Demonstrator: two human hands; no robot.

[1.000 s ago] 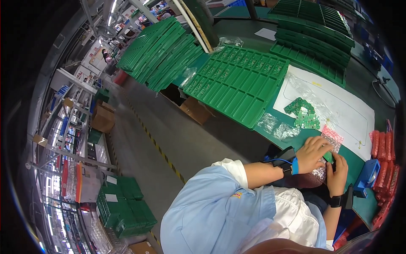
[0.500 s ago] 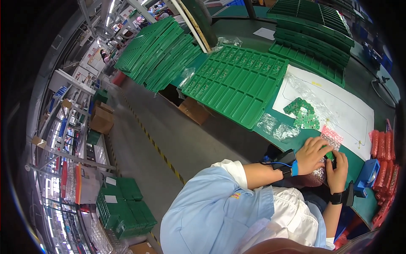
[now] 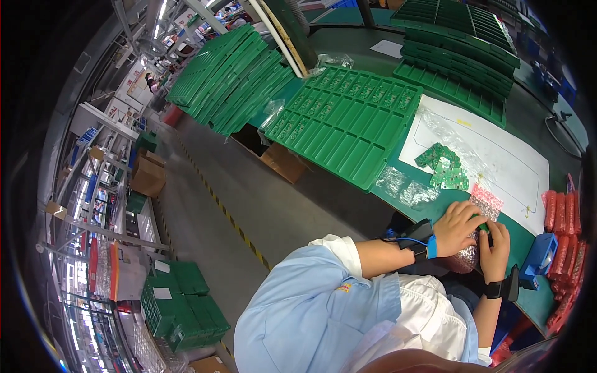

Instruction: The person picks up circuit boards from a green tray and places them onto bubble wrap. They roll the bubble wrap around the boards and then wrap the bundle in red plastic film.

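At the table's front edge, pink bubble wrap [image 3: 487, 202] lies under and between my hands, and its lower part hangs toward my lap. My left hand [image 3: 457, 229] is closed over it from the left, fingers bent across the top. My right hand [image 3: 496, 252] grips its right side, fingers pointing away from me. A sliver of something green, perhaps a circuit board, shows between the fingertips; the rest is hidden. Just beyond my hands, several green circuit boards [image 3: 451, 176] lie in a loose pile, partly on a white sheet [image 3: 513, 166].
A green compartment tray [image 3: 339, 149], partly filled with boards, overhangs the table's left edge. More trays [image 3: 457, 68] are stacked behind. To the right are a blue tape dispenser [image 3: 539, 258] and red bubble-wrapped bundles [image 3: 563, 248]. Clear plastic [image 3: 418, 193] lies left of the boards.
Both hands stay at the bubble wrap with only slight finger shifts. Less of the green thing shows between them. The whole view has shifted slightly.
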